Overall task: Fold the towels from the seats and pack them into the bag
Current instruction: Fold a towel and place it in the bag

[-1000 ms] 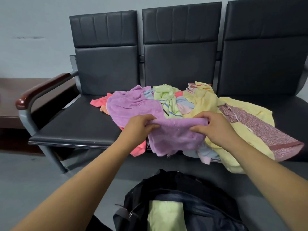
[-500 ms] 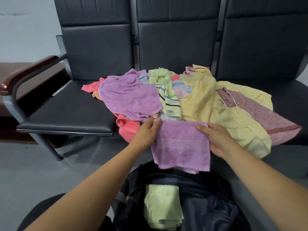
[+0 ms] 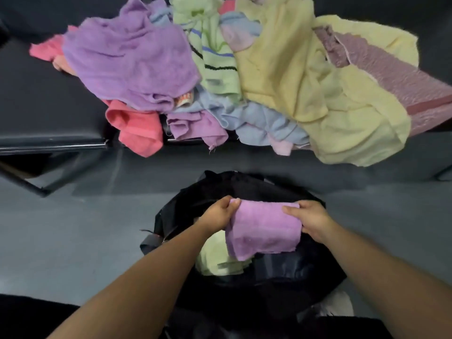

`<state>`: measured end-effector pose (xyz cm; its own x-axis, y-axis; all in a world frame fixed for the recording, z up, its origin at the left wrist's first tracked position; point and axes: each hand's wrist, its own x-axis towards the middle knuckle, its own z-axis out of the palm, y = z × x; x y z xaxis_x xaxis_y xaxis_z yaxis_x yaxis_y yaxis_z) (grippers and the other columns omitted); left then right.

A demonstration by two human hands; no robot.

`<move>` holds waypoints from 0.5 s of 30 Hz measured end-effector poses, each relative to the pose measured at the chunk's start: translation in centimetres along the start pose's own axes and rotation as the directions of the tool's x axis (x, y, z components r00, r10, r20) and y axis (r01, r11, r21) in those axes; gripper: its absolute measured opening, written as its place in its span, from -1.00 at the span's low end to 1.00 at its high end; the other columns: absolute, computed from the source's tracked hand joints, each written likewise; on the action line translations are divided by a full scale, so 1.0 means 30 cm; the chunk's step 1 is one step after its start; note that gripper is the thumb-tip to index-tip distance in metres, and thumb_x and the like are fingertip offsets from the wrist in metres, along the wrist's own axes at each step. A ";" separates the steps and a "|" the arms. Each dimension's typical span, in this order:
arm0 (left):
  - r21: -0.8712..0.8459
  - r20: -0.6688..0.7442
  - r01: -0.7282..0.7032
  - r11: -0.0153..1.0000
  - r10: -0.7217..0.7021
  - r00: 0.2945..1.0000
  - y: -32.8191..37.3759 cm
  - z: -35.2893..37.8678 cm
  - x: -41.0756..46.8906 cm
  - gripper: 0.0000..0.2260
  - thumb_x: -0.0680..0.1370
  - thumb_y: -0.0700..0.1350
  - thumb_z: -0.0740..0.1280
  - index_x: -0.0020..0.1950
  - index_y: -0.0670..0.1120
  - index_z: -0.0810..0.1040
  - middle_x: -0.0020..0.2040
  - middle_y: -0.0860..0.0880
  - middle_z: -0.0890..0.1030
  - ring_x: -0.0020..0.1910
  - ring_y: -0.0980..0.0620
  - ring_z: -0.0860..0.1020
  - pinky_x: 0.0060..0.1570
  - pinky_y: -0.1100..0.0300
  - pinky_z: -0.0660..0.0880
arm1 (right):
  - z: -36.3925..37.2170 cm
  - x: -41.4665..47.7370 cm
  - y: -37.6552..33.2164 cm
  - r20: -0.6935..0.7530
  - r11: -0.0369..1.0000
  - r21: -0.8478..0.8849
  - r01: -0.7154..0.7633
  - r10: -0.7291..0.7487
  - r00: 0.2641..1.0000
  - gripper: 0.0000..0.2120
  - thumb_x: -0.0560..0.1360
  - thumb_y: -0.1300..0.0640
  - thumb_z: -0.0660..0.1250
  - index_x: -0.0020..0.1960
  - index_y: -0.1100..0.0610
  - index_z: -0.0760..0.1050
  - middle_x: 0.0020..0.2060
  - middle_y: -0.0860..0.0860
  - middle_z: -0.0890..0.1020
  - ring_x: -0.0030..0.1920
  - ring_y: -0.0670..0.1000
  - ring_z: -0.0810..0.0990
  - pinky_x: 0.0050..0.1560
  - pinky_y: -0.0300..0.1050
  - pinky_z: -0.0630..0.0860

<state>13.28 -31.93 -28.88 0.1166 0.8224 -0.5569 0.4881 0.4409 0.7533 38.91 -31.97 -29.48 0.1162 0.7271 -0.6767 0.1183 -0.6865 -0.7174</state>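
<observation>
A folded purple towel [image 3: 264, 228] is gripped at its two upper corners. Its left edge is held by the curled fingers of the left hand [image 3: 219, 214], and its right edge is pinched by the right hand [image 3: 310, 221], thumb on top. The towel is held over the open mouth of a black bag [image 3: 281, 272], which is set on the grey floor [image 3: 73, 228] near the seats [image 3: 41, 99]. A pale green towel [image 3: 217, 260] is seen inside the bag, partly hidden by the purple one; whether the two touch cannot be told. Beyond the bag, loose towels are heaped on the seats: a large purple towel [image 3: 129, 59], a coral towel [image 3: 137, 128], a striped green towel [image 3: 215, 57], a blue towel [image 3: 259, 121], a yellow towel [image 3: 318, 94] and a mauve towel [image 3: 391, 77]. Several are draped over the front edge.
</observation>
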 end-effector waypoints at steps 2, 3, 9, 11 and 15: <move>-0.018 0.045 0.067 0.998 -0.066 0.997 -0.056 0.074 0.054 -0.71 0.66 0.15 0.24 0.07 -0.07 0.53 -0.11 -0.09 0.55 -0.14 -0.09 0.56 -0.05 -0.08 0.63 | -0.003 0.054 0.080 -0.064 0.996 -0.060 -0.062 0.058 0.996 -0.73 0.49 0.25 0.51 -0.30 0.16 0.49 -0.36 0.08 0.57 -0.34 0.05 0.52 -0.33 -0.20 0.38; -0.025 0.052 0.097 0.995 -0.096 0.994 -0.078 0.109 0.078 -0.68 0.66 0.14 0.25 0.10 -0.12 0.53 -0.13 -0.10 0.55 -0.15 -0.11 0.55 -0.08 -0.07 0.62 | -0.004 0.082 0.117 -0.098 0.993 -0.085 -0.084 0.076 0.992 -0.70 0.49 0.25 0.52 -0.32 0.15 0.47 -0.35 0.07 0.56 -0.31 0.06 0.52 -0.35 -0.20 0.34; -0.101 -0.007 0.205 0.973 -0.207 0.978 -0.206 0.264 0.238 -0.65 0.57 0.01 0.45 0.19 -0.17 0.45 -0.19 -0.18 0.60 -0.17 -0.27 0.64 -0.15 -0.08 0.58 | 0.027 0.243 0.229 -0.276 0.982 -0.155 -0.112 0.066 0.959 -0.82 0.45 0.29 0.53 -0.04 0.38 0.61 -0.03 0.29 0.68 -0.02 0.19 0.64 0.10 0.07 0.60; -0.109 -0.012 0.211 0.971 -0.214 0.977 -0.226 0.289 0.268 -0.55 0.49 -0.16 0.54 0.25 -0.11 0.38 -0.13 -0.10 0.62 -0.15 -0.20 0.65 -0.19 -0.02 0.58 | 0.048 0.279 0.254 -0.264 0.978 -0.175 -0.115 0.066 0.962 -0.73 0.44 0.33 0.52 0.10 0.40 0.58 -0.03 0.22 0.66 -0.05 0.13 0.60 0.03 -0.01 0.56; 0.089 -0.116 0.179 0.980 -0.169 0.979 -0.251 0.329 0.303 -0.43 0.57 -0.26 0.30 0.52 -0.14 0.14 -0.09 -0.20 0.61 -0.15 -0.22 0.61 -0.21 0.09 0.45 | 0.093 0.315 0.318 -0.230 0.947 -0.268 -0.176 0.114 0.966 -0.57 0.44 0.32 0.50 0.28 0.37 0.53 0.13 0.25 0.65 0.08 0.16 0.62 -0.02 -0.11 0.46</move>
<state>19.21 -31.33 -43.06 -0.0687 0.7724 -0.6314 0.5761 0.5474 0.6070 38.38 -31.64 -43.18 0.3529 0.6234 -0.6977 0.3563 -0.7791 -0.5158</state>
